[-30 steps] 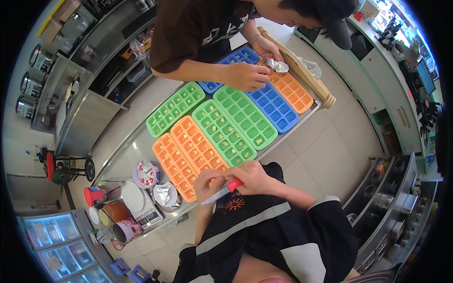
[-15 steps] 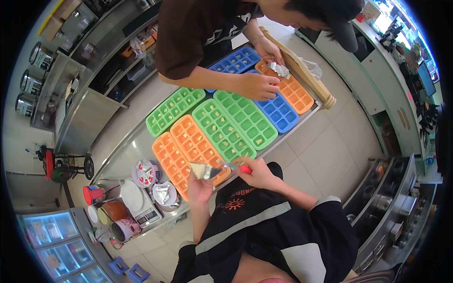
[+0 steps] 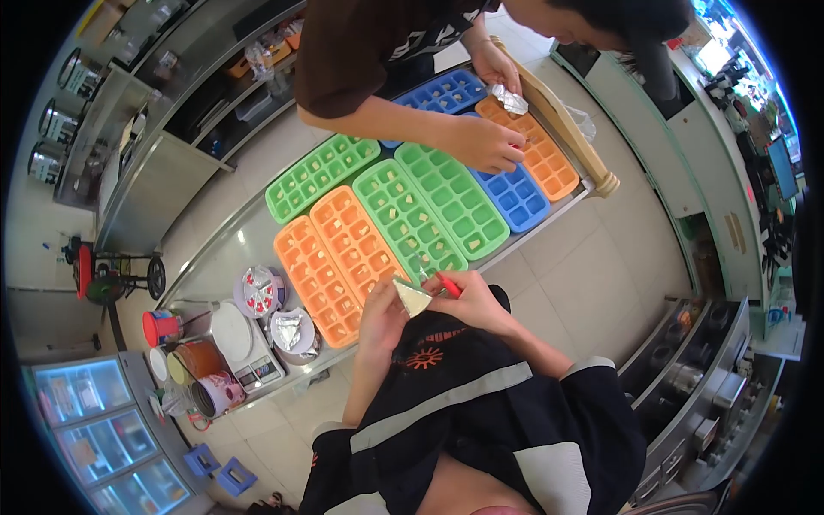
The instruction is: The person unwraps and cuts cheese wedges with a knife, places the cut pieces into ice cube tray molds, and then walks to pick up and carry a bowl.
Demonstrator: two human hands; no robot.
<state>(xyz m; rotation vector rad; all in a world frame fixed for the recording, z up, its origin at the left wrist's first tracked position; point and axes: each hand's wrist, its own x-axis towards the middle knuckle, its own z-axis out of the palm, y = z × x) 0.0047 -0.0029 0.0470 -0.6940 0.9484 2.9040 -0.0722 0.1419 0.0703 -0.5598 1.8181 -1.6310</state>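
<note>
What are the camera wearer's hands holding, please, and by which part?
The left hand holds a pale wedge by its side; the right hand holds a red-handled tool by its handle.

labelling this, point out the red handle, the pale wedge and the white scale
Red handle (image 3: pixel 449 286): head view, on its middle
Pale wedge (image 3: pixel 414 299): head view, on its flat face
White scale (image 3: pixel 260 373): head view, on its control panel

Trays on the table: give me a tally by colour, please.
Green trays: 3
Orange trays: 3
Blue trays: 2, both partly hidden by the other person's arm
Total: 8
</note>
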